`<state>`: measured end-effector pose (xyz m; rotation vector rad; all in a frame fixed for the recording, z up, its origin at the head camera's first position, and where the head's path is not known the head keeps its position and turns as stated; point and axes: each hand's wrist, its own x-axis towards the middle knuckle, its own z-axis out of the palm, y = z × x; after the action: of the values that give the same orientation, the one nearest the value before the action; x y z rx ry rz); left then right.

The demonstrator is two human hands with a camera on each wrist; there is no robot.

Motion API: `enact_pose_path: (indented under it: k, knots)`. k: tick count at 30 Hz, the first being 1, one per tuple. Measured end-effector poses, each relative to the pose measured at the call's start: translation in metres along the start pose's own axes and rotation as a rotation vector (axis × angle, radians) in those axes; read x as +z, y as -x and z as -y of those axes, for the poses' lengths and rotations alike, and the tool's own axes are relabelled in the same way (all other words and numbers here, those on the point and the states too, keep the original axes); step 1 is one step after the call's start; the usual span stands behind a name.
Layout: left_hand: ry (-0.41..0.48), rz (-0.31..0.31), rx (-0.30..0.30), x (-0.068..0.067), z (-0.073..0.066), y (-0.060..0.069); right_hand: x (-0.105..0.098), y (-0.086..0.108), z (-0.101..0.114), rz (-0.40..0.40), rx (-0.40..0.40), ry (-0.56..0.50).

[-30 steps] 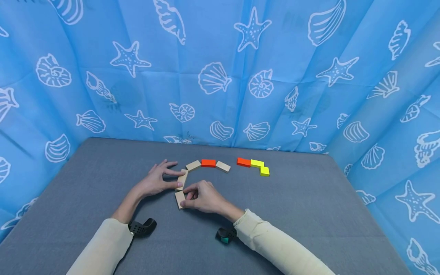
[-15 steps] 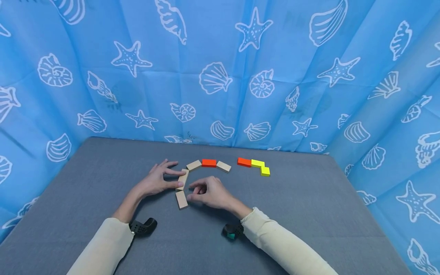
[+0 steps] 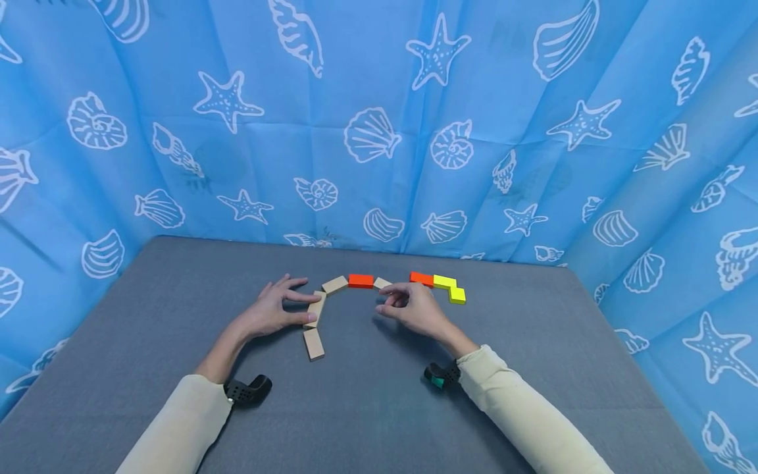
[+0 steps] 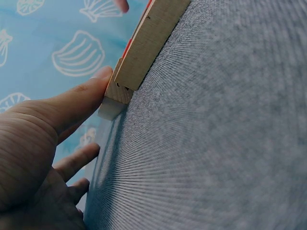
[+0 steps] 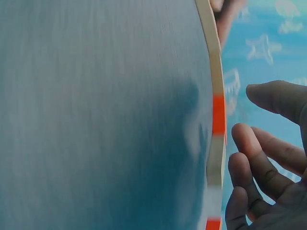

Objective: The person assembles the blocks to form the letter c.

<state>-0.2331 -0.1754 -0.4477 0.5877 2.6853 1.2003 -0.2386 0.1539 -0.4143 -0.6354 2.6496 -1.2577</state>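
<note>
In the head view, my left hand (image 3: 274, 309) holds a plain wooden block (image 3: 318, 312) between thumb and index finger, its other fingers spread. Below that block lies another plain block (image 3: 314, 345), its top end meeting the held one. The curve runs on through a tilted plain block (image 3: 335, 284), a red block (image 3: 360, 281) and one more plain block (image 3: 381, 283), partly covered by my right hand (image 3: 419, 309). That hand is above the table with bent fingers and nothing between them; the right wrist view shows its thumb apart from its fingers.
To the right lie a second red block (image 3: 422, 279) and two yellow blocks (image 3: 445, 282), touching in a stepped row. The grey cloth-covered table (image 3: 355, 421) ends at a blue shell-patterned curtain (image 3: 379, 184). Each wrist wears a black camera mount (image 3: 249, 392).
My right hand has let go of the lowest plain block and moved up and right to the plain block right of the red one. The left hand stays where it was.
</note>
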Motion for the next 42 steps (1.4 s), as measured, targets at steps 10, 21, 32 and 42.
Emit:
enact_pose_path:
  k: [10,21,32,42]
  knots:
    - [0.002,0.007,-0.001,0.000,0.000,0.000,-0.036,-0.012,-0.035,-0.194,0.050,0.053]
    - [0.003,0.008,0.009,0.001,0.000,-0.001,-0.050,-0.023,-0.062,-0.196,0.125,0.285]
    - [-0.002,0.005,0.015,0.000,0.001,0.000,-0.049,-0.020,-0.057,-0.124,0.082,0.423]
    - [-0.005,0.000,0.008,0.000,0.001,0.000,-0.049,-0.003,-0.046,0.031,0.037,0.336]
